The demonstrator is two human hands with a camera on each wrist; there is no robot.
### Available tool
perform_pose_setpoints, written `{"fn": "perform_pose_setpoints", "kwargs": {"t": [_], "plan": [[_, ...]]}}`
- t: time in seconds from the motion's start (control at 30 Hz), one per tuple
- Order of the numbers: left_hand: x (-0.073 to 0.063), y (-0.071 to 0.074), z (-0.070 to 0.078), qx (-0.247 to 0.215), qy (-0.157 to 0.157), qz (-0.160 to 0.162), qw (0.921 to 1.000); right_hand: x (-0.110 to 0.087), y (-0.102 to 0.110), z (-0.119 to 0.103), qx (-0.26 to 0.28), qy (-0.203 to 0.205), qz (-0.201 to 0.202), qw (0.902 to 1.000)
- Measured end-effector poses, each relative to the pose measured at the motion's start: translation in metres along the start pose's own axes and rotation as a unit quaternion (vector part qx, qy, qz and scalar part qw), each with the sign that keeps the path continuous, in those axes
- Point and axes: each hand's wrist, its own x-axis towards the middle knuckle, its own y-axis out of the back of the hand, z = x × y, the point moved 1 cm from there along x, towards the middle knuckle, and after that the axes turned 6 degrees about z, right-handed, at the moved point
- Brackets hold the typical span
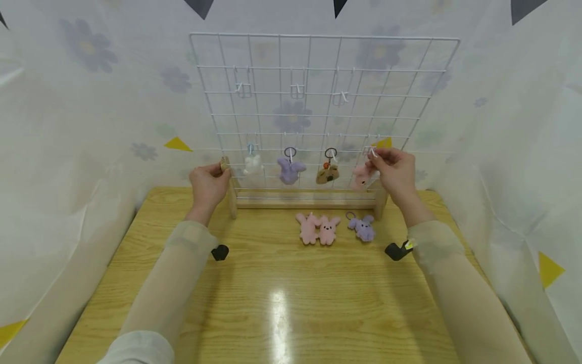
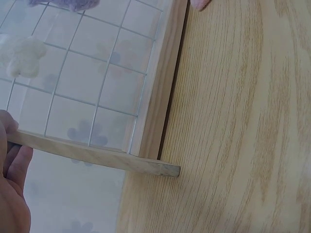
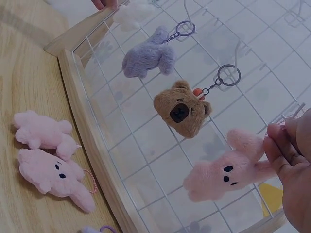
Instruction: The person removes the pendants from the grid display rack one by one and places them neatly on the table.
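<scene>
we judge the hanging work to be about midway. on the lower row of the wire grid (image 1: 318,36), 3 units are mounted, each on its own hook: the white plush (image 1: 253,164), the purple plush (image 1: 289,172) and the brown bear head (image 1: 328,174). unit 4, the pink plush (image 3: 226,170), is at the right-end hook (image 1: 370,150). our right hand (image 1: 394,169) pinches it by the strap (image 3: 295,115) in a narrow hold; we cannot tell whether the strap is seated over the hook. our left hand (image 1: 210,184) grips the wooden upright (image 2: 97,155) at the opposite side, which we read as bracing.

remaining: 3 units lie on the table (image 1: 341,303) in front of the grid, namely 2 pink plushes (image 1: 308,230), touching side by side, and 1 lavender plush (image 1: 365,229) just right of them. the 3 upper hooks (image 1: 297,90) are bare, so we judge that the counts match.
</scene>
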Motion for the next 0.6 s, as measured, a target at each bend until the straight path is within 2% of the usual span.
{"fn": "perform_pose_setpoints", "kwargs": {"t": [0.17, 0.27, 0.5, 0.6], "plan": [[0.000, 0.000, -0.001, 0.003, -0.004, 0.008, 1.0000, -0.002, 0.003, -0.005, 0.012, 0.003, -0.006, 0.9999], [0.000, 0.000, -0.001, 0.003, -0.002, 0.005, 1.0000, -0.003, 0.005, -0.008, 0.022, 0.009, -0.011, 0.9996], [0.001, 0.000, -0.001, 0.002, 0.002, -0.004, 1.0000, -0.008, 0.013, -0.017, 0.007, 0.021, -0.020, 0.9996], [0.000, 0.000, -0.001, -0.001, 0.003, -0.006, 1.0000, -0.009, 0.015, -0.020, 0.025, 0.033, -0.022, 0.9989]]}}
